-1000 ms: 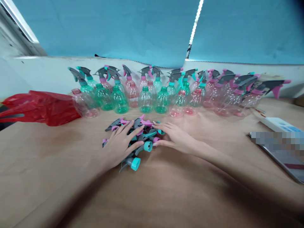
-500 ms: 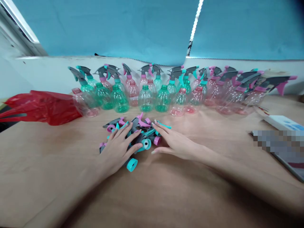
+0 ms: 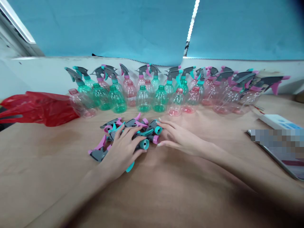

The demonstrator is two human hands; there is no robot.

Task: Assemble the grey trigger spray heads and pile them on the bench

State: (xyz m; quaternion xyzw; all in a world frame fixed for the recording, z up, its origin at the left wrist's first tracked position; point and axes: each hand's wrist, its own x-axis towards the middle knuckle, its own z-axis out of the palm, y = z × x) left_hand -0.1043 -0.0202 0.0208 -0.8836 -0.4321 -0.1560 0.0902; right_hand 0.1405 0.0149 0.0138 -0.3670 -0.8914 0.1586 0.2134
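A heap of loose trigger spray heads (image 3: 130, 123) in grey, pink and turquoise lies on the wooden table in front of me. My left hand (image 3: 124, 144) rests over the heap with its fingers spread, covering part of it. By its thumb sits a spray head with a turquoise collar (image 3: 144, 144). Just right of the heap, my right hand (image 3: 179, 136) is open, thumb apart from the fingers. Its fingertips are close to a turquoise-collared spray head (image 3: 157, 129) and a pink collar (image 3: 155, 139); whether they touch is unclear. A grey and pink spray head (image 3: 98, 154) pokes out left of my left wrist.
Behind the heap stand green and pink clear bottles (image 3: 143, 101), several without heads. More bottles carry spray heads (image 3: 237, 85) at the back and right. A red plastic bag (image 3: 47, 109) lies left. To the right are a white box (image 3: 279, 122) and a dark flat device (image 3: 280, 155).
My left hand has curled slightly over the heap, and my right hand has shifted a little right. More of the grey and pink spray head beside my left wrist shows now.
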